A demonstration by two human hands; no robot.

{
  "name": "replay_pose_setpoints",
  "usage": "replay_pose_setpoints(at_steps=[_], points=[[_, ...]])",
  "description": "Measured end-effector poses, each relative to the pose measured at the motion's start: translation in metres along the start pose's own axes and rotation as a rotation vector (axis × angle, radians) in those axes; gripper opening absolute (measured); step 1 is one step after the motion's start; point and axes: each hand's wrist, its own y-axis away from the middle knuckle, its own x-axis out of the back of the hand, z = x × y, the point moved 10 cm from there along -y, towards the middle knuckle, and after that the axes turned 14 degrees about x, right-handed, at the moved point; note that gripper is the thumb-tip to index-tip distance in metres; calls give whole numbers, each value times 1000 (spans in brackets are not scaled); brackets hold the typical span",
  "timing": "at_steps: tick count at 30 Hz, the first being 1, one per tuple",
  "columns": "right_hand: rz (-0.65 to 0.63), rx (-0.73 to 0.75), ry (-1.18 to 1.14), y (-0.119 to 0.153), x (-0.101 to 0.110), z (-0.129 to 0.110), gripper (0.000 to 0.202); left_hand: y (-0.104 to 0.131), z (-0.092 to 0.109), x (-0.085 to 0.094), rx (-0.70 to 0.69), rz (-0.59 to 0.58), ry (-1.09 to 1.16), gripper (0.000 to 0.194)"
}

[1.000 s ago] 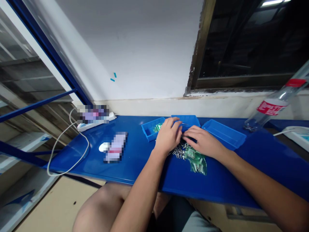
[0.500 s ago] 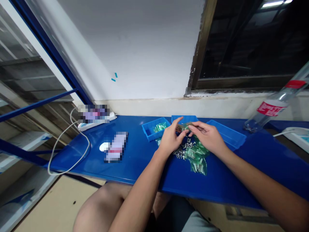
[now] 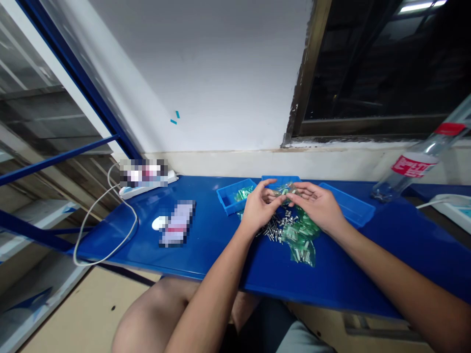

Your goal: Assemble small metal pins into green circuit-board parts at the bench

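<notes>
Between my two hands is a small clear greenish plastic bag with small metal parts showing inside. My left hand pinches its near edge with thumb and fingers. From the other side my right hand grips the same bag, thumb close to the left thumb. Below the hands lies a loose heap of small metal screws. Beside that heap, toward the right, several filled green plastic bags lie in a pile. The fingers partly cover the bag being held.
Three blue bins stand at the back: a left bin with green bags inside, a middle bin and a right bin. A plastic bottle is at right. A power strip, white cable and white round object are left.
My left fingers have curled in around the bag, and both hands have drawn closer together on it. More of the bag shows between them. The bins and bag pile stay put.
</notes>
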Motion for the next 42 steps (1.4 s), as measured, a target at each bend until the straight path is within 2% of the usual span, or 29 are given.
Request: replay_pose_setpoints(at_steps=[2,5,8,12,17,21,23,27,31,36,42], points=[[-6,1,6,0,0,-1,52,3,7,2,-37,29,-38,54],[5,4,-1,0,2,-5,60,13,29,2,-173,61,-156,54],[44,-20,-37,1,6,-4,65,22,44,-8,-313,12,-300,48],[31,-75,-53,2,4,1,43,26,45,-12,-395,-1,-358,39],[-10,-55,-99,1,-2,-5,38,22,44,-1,-356,73,-353,29],[-77,-21,10,1,-3,-8,42,20,48,10,-275,145,-307,18],[-82,29,84,-1,-1,-12,41,19,46,13,-230,157,-266,18],[-38,135,177,-3,3,-20,31,11,27,9,-97,85,-154,26],[-27,45,77,-2,2,-9,34,5,11,4,-3,24,-46,33],[61,-62,-13,0,10,4,46,8,21,11,-91,99,-68,55],[39,-46,-24,1,7,-4,55,19,40,-9,-289,-15,-285,58]])
